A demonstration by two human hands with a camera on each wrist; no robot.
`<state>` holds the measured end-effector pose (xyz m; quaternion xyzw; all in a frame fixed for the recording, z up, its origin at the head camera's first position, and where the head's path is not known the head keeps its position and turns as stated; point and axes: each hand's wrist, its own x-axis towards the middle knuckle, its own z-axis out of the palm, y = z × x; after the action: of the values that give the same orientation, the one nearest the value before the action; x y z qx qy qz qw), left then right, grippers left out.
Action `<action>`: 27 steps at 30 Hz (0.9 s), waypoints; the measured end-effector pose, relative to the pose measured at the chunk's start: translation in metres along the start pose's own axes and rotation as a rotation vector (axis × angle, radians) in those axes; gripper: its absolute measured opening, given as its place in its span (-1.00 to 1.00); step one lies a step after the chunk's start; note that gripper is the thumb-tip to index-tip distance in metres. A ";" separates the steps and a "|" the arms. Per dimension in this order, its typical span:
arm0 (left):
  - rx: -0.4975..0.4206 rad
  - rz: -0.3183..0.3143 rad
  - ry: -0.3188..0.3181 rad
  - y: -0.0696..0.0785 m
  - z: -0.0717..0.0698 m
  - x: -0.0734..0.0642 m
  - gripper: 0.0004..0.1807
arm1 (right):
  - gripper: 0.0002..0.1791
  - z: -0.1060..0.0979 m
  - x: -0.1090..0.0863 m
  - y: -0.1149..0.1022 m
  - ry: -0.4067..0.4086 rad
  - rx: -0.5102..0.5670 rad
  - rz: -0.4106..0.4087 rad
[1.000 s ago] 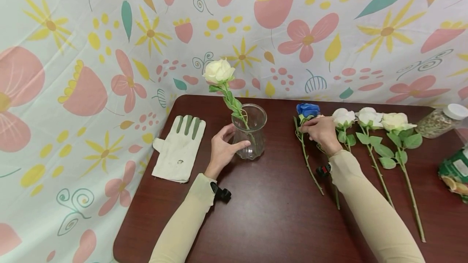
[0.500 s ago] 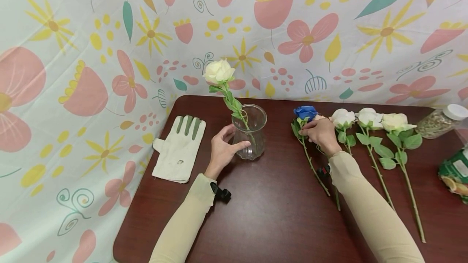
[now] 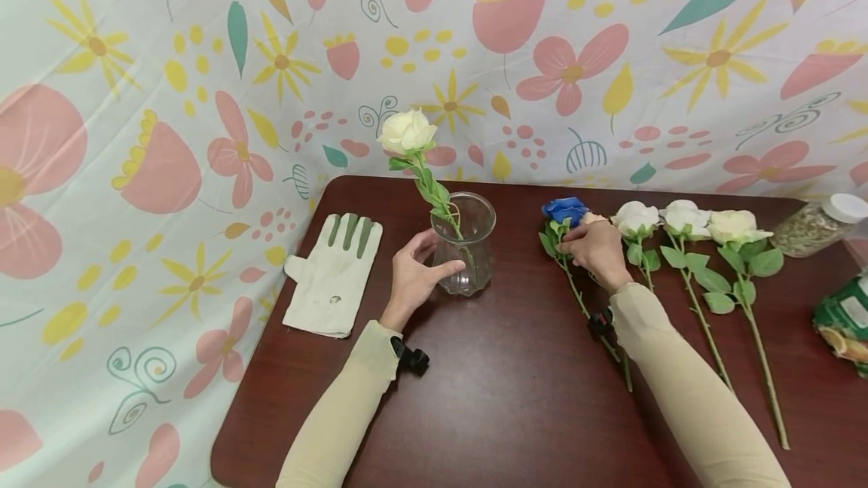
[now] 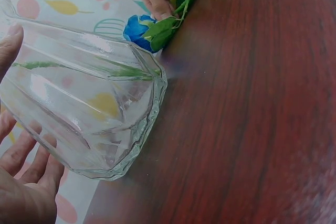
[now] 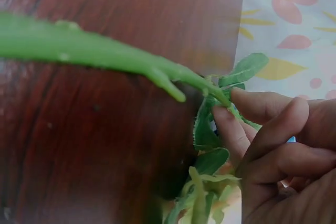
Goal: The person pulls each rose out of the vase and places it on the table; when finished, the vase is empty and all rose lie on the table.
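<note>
My left hand (image 3: 415,277) grips a clear glass vase (image 3: 475,266) from its left side, thumb across the front. One cream-white rose (image 3: 407,132) leans to the left in the vase, its stem visible through the glass. Farther right, my right hand (image 3: 598,253) pinches the stem of a blue rose (image 3: 564,209) just below the bloom. In the right wrist view, thumb and fingertip meet on the green stem (image 5: 131,59) near its leaves. The blue rose lies low over the table, its stem slanting toward me. A peach rose (image 3: 591,218) is mostly hidden behind the right hand.
To the right lie several more roses, among them a white rose (image 3: 636,218) and a cream rose (image 3: 735,227). Beyond them are a white-lidded jar (image 3: 807,228) and a green package (image 3: 844,315). A work glove (image 3: 332,277) lies left of the vase. Patterned cloth (image 3: 380,44) hangs behind the table.
The blue bloom has shifted slightly left and its stem's lower end has swung right, under the right wrist. The left hand and vase have stayed in place.
</note>
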<state>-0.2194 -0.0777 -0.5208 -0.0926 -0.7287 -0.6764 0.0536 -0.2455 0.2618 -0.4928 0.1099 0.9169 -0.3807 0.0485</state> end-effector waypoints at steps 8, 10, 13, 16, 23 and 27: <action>-0.001 -0.001 0.000 0.000 0.000 0.000 -0.27 | -0.64 -0.008 -0.008 -0.009 0.055 0.010 -0.009; 0.001 0.004 0.000 0.000 0.000 0.000 -0.27 | -0.65 -0.011 -0.009 -0.013 0.061 0.041 0.010; 0.005 0.012 -0.003 0.000 0.000 0.000 -0.27 | -0.64 -0.017 -0.012 -0.019 0.063 0.065 0.015; 0.008 0.016 -0.004 0.000 0.000 0.000 -0.27 | -0.64 -0.023 -0.016 -0.027 0.067 0.087 0.006; 0.010 0.008 -0.002 0.001 0.000 0.000 -0.26 | -0.65 -0.038 -0.027 -0.049 0.069 0.175 -0.008; 0.009 0.002 -0.001 0.000 0.000 -0.001 -0.26 | -0.62 -0.044 -0.036 -0.064 0.052 0.238 -0.025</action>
<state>-0.2186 -0.0779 -0.5204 -0.0935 -0.7316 -0.6731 0.0542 -0.2262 0.2432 -0.4122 0.1133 0.8674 -0.4846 0.0065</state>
